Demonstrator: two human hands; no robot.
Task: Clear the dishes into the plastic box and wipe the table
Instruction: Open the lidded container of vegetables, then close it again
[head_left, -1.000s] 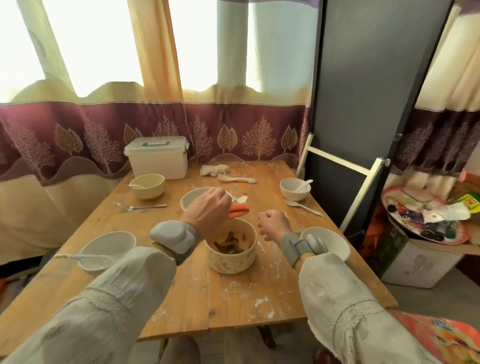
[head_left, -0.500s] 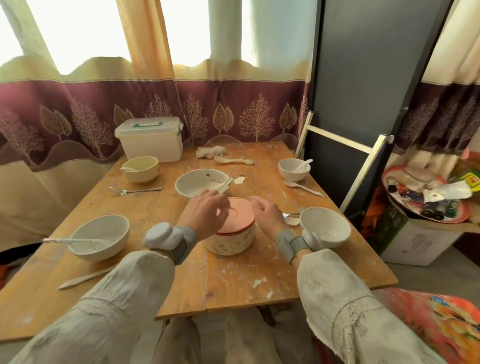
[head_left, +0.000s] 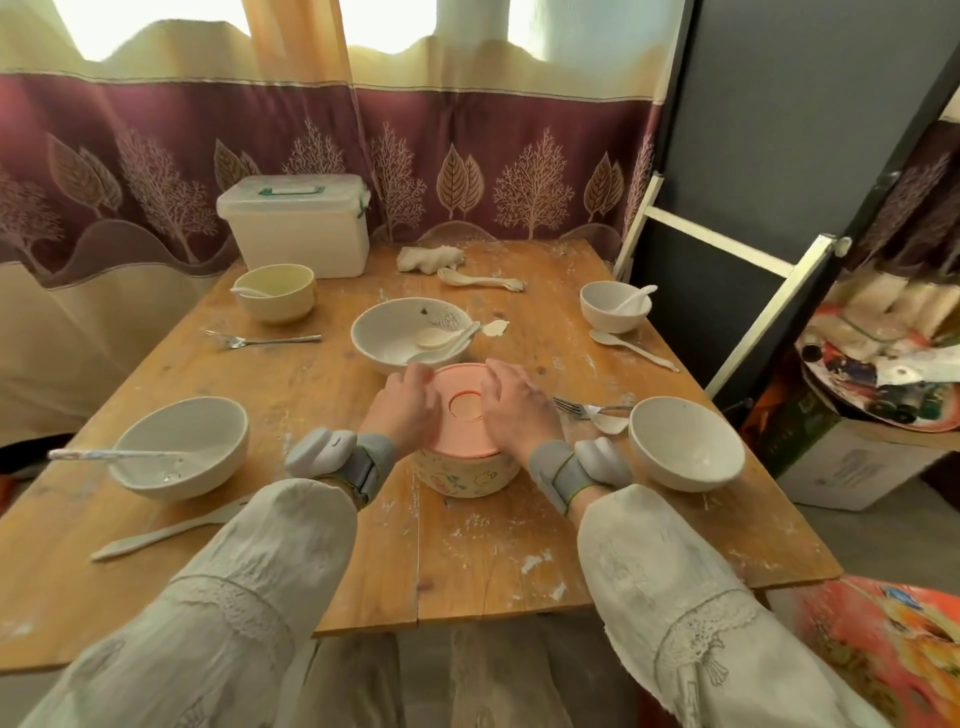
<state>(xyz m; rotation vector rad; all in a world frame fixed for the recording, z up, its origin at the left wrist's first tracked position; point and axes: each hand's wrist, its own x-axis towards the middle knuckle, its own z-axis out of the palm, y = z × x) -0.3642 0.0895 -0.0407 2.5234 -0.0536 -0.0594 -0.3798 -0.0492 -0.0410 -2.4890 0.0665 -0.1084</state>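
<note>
A patterned cream bowl (head_left: 466, 474) stands in front of me on the wooden table (head_left: 519, 545), covered by an orange lid (head_left: 465, 410). My left hand (head_left: 402, 410) presses on the lid's left side and my right hand (head_left: 517, 408) on its right side. The white plastic box (head_left: 293, 226), lid closed, sits at the far left of the table. Several white bowls are spread around: one at the left (head_left: 182, 447) with a spoon, one at the right (head_left: 685, 441), one in the centre (head_left: 413, 332), one far right (head_left: 615, 306), and a yellow one (head_left: 275, 291).
Forks (head_left: 262, 340) (head_left: 592, 408), loose spoons (head_left: 166, 532) (head_left: 634, 351) (head_left: 480, 280) and a crumpled cloth (head_left: 428, 257) lie on the flour-dusted table. Curtains hang behind. A dark board with a white frame (head_left: 727, 249) leans at the right beside a cluttered cardboard box (head_left: 852, 467).
The orange lid went from my left hand onto the patterned bowl, hiding the scraps inside. Both hands now rest on the lid. My view has tilted downward.
</note>
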